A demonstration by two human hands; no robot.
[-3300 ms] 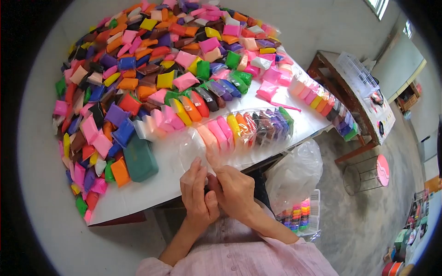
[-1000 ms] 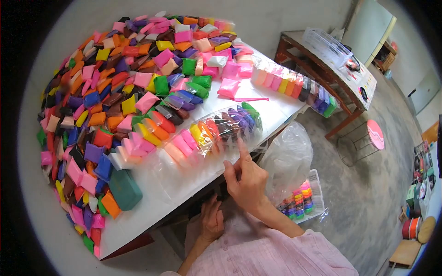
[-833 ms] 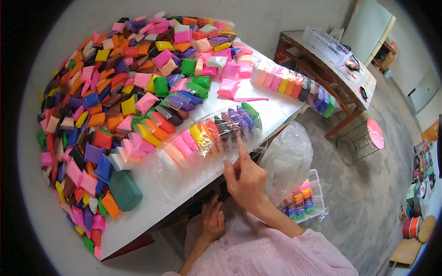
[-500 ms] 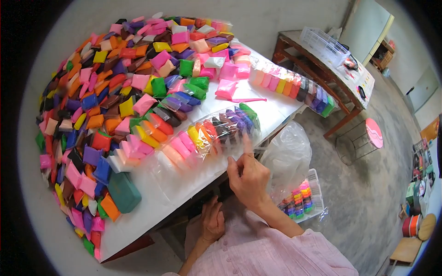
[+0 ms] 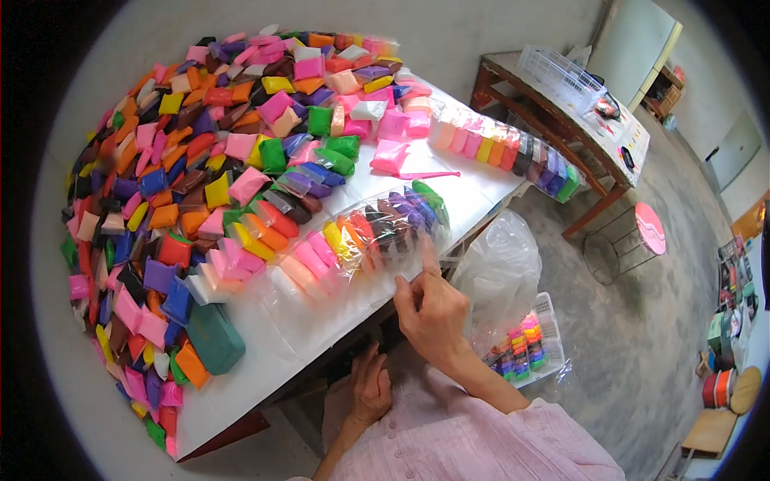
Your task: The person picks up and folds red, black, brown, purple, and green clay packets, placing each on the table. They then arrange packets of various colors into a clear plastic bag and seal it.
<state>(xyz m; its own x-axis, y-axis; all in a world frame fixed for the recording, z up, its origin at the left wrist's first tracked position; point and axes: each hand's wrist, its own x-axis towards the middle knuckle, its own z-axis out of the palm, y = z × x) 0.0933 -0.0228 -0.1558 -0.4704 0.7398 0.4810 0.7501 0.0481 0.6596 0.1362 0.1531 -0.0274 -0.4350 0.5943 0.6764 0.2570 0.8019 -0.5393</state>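
My right hand [image 5: 434,309] is over the near table edge. Its index finger points out and touches the near side of a clear plastic bag [image 5: 383,228], while the other fingers curl in and the thumb stands apart. Inside the bag is a row of soft packets running from peach and pink through yellow, orange, red, black and purple to green. Low by my lap, below the table edge, my left hand [image 5: 370,389] rests with slightly bent fingers and holds nothing. A pink stick-like tool [image 5: 429,175] lies on the white table [image 5: 265,353] beyond the bag.
A large heap of coloured packets [image 5: 192,192] covers the left of the table, with a teal box [image 5: 216,337] at its edge. Another filled bag [image 5: 505,152] lies at the far right. Beside me are a plastic bag [image 5: 501,260] and a white basket [image 5: 549,337] of packets.
The view has shifted very slightly. Both hands stay nearly in place, with the right index finger still at the clear bag.
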